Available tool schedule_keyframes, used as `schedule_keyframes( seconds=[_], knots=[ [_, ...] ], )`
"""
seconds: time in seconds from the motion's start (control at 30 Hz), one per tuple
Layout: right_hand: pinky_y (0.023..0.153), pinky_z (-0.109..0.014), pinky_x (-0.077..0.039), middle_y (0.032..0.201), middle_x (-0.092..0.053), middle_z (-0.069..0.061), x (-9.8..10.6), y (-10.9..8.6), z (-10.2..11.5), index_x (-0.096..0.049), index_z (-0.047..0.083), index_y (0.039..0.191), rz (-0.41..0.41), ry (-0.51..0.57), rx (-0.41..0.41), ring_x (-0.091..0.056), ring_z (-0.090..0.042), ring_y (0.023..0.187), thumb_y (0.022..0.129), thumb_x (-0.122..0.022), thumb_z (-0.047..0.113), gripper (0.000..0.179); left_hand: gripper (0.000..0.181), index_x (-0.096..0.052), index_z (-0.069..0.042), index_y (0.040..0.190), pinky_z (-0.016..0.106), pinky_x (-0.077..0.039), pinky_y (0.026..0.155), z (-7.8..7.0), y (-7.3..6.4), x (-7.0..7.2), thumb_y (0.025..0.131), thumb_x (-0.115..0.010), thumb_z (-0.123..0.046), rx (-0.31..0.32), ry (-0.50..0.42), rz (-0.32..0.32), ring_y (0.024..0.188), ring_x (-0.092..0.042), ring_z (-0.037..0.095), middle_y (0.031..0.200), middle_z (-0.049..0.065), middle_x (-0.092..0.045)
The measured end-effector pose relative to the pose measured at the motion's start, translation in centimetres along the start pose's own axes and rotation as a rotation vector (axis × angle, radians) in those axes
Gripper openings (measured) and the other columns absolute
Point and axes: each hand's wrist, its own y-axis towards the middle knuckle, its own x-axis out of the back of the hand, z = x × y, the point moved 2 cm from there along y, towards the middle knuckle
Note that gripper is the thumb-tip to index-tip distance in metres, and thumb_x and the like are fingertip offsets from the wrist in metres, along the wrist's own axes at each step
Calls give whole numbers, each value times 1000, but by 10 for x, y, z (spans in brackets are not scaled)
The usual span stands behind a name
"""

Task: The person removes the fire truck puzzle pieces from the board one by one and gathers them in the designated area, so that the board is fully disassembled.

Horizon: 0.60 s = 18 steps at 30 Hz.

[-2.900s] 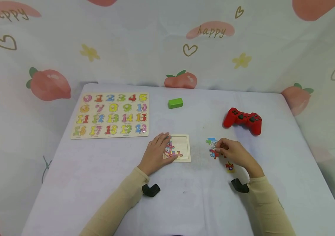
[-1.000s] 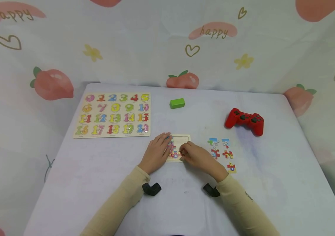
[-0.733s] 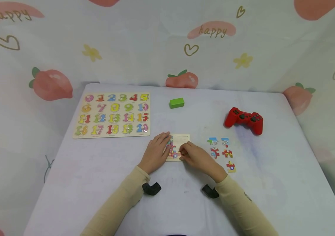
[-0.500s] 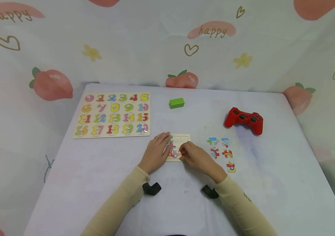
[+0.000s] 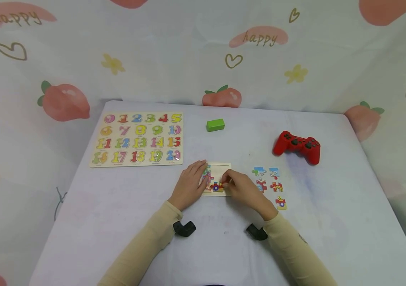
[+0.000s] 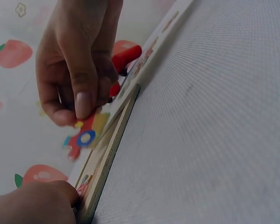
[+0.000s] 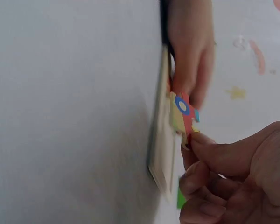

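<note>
My left hand [image 5: 188, 180] rests over the left side of a small wooden puzzle board [image 5: 226, 167], its fingers extended and the thumb lying towards the middle. Part of the picture beside that thumb is made of fitted pieces [image 5: 206, 174]; the rest there is hidden by the hand. My right hand [image 5: 244, 192] pinches a jigsaw piece [image 7: 182, 112] between thumb and fingers. Red and yellow with a blue-ringed wheel, the piece is tilted and held above the board's lower part. To the right of the board lie several loose jigsaw pieces [image 5: 276, 187].
A wooden number board [image 5: 135, 137] lies at the back left. Behind the puzzle board stands a green block [image 5: 215, 125]. A red game controller [image 5: 297, 147] sits at the back right. A patterned cloth [image 5: 174, 51] hangs behind the white table [image 5: 217, 246].
My right hand has come from the loose pieces to the puzzle board. In the last half second it has shifted slightly, and the pinched jigsaw piece now shows fully. My left hand stays on the board.
</note>
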Motion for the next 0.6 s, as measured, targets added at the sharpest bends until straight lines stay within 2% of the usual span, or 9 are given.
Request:
schedule_keyframes(
  seconds=[0.2,0.33,0.47,0.6],
  knots=[
    [67,-27,-47,89,-64,1,27,-18,-21,-58,10,96,-26,52,-16,-55,-15,80,91,-64,7,9,47,-45,-6,142,42,-37,106,-1,-1,0,99,-48,-25,3,10,17,138,-35,22,148,5,-42],
    [61,-24,-47,87,-64,-1,49,-39,-44,-59,11,96,-51,29,-23,-56,-15,77,91,-64,6,9,46,-44,-6,142,42,-37,106,-2,-1,0,100,-46,-23,0,13,17,139,-35,22,148,5,-42],
    [57,-24,-47,87,-65,-5,68,-63,-64,-58,11,99,-57,14,-90,-56,-18,74,91,-63,7,10,46,-44,-6,143,42,-36,107,-2,-2,1,99,-46,-21,8,10,29,139,-34,22,148,5,-41],
    [56,-23,-46,87,-65,-3,80,-83,-77,-60,11,102,-70,-11,-152,-56,-15,75,92,-64,12,11,46,-43,-6,143,42,-35,108,-2,-2,2,98,-46,-17,11,12,41,139,-33,22,149,5,-40]
  ],
)
